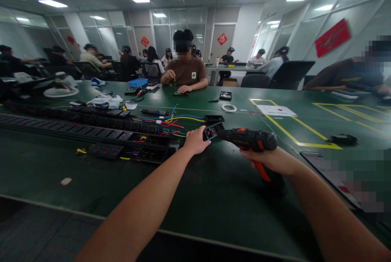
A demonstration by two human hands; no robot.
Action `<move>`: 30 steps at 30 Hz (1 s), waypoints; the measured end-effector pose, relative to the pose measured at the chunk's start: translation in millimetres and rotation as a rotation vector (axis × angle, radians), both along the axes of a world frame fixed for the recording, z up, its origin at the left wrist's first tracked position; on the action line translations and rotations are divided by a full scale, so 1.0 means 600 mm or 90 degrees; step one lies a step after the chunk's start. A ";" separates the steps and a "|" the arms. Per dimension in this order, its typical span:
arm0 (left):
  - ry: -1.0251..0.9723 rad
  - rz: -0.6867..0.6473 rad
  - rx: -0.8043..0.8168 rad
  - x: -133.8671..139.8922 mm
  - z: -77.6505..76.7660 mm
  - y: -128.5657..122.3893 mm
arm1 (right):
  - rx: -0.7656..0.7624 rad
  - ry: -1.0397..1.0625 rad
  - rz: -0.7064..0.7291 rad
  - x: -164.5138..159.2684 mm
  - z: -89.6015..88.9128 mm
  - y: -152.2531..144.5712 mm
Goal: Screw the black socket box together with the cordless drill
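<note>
From where I stand, I see a person working with two hands over the green counter (195, 197). The right hand (270, 158) holds a black and orange drill (248, 138); its fingers are bent around the handle, and I take this drill as my landmark. The left hand (197, 140) is at the left of the drill, just beyond its nose, and its fingers are closed on a small black housing (210, 132). This housing is tilted and its open side is toward the drill. The nose of the drill is right at the housing, but I cannot tell if the bit is touching inside.

Farther behind the drill nose lies another black housing (214, 118), and coloured wires (180, 118) are spread to the left of it. Long black socket strips (88, 127) extend far to the left of the drill. A white ring (229, 108) lies behind the drill, and a paper sheet (276, 110) is behind it and to the right. A small black object (343, 139) is well to the right of the drill. Across the counter from the drill, a co-worker (185, 73) in a brown shirt holds a yellow-handled tool (174, 79).
</note>
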State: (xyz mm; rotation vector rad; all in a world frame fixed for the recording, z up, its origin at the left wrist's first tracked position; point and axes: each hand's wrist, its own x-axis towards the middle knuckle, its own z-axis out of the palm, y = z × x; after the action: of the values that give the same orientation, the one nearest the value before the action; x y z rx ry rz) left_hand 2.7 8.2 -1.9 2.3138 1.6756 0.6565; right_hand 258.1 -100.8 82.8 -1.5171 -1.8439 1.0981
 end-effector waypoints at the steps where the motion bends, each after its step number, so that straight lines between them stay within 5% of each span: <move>1: 0.001 0.000 0.000 0.000 0.000 0.000 | -0.001 0.000 -0.001 -0.001 0.001 0.000; 30: 0.004 -0.004 -0.001 0.000 0.000 0.002 | 0.005 -0.018 0.014 0.000 -0.001 0.002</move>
State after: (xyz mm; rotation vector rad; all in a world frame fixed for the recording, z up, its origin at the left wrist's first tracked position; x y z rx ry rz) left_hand 2.4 9.4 -1.7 2.3225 1.6701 0.6473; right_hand 258.1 -99.8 82.5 -1.5192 -1.8852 1.0836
